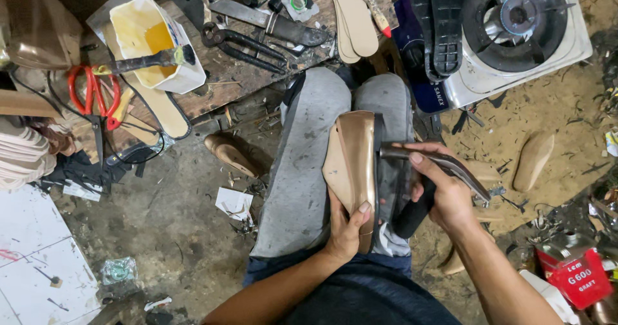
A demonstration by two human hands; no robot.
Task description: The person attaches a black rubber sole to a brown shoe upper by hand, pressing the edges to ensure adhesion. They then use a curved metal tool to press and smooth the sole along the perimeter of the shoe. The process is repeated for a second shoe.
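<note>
Left hand [347,231] grips the bronze shoe upper [353,164] on my knee; right hand [444,193] holds the knife [438,161] at its edge. Slip risk: blade skids toward my left thumb.

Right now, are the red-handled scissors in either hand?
No, the scissors lie on the bench; left hand grips the shoe, right hand a metal tool.
</note>
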